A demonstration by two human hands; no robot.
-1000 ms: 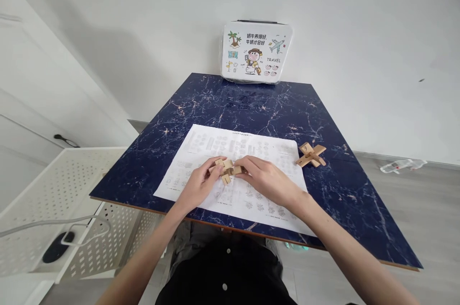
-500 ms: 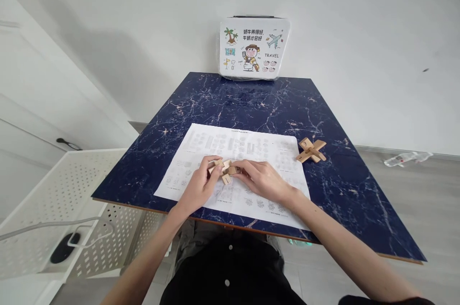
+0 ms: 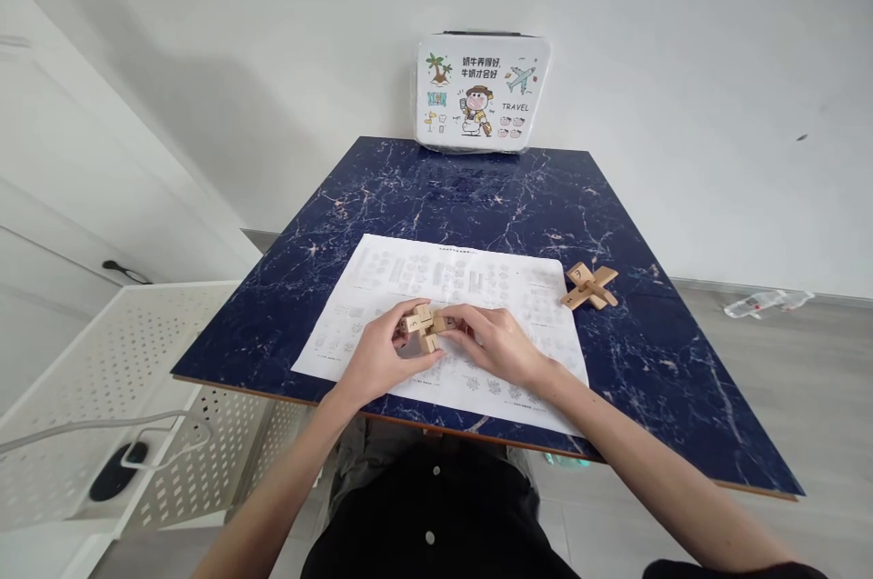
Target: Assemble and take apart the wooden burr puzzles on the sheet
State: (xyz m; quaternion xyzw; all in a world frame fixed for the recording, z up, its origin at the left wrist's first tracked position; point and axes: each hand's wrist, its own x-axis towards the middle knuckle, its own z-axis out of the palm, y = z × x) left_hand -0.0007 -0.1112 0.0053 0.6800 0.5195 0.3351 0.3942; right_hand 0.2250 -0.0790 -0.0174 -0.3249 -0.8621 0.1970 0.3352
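Between my two hands is a small wooden burr puzzle (image 3: pixel 424 322), its pale, number-marked blocks crossing one another. My left hand (image 3: pixel 383 350) grips it from the left, with the thumb along the near side and the index finger along the far side. On the right, my right hand (image 3: pixel 501 344) pinches the end of a block that sticks out. Both hands rest over a printed instruction sheet (image 3: pixel 518 284) with rows of small diagrams. A second wooden puzzle (image 3: pixel 590 286), shaped like a cross of interlocked pieces, lies at the sheet's right edge.
The dark blue marble-patterned table (image 3: pixel 470 197) has a white cartoon-printed case (image 3: pixel 483 93) at its back, by the wall. To the left stands a white perforated rack (image 3: pixel 184 324) with a cable and a black oval object (image 3: pixel 118 470). Clear plastic packaging (image 3: pixel 767 302) lies on the floor.
My left thumb has moved from the top of the puzzle to its near side, showing more of the numbered blocks. My right hand keeps its pinch.
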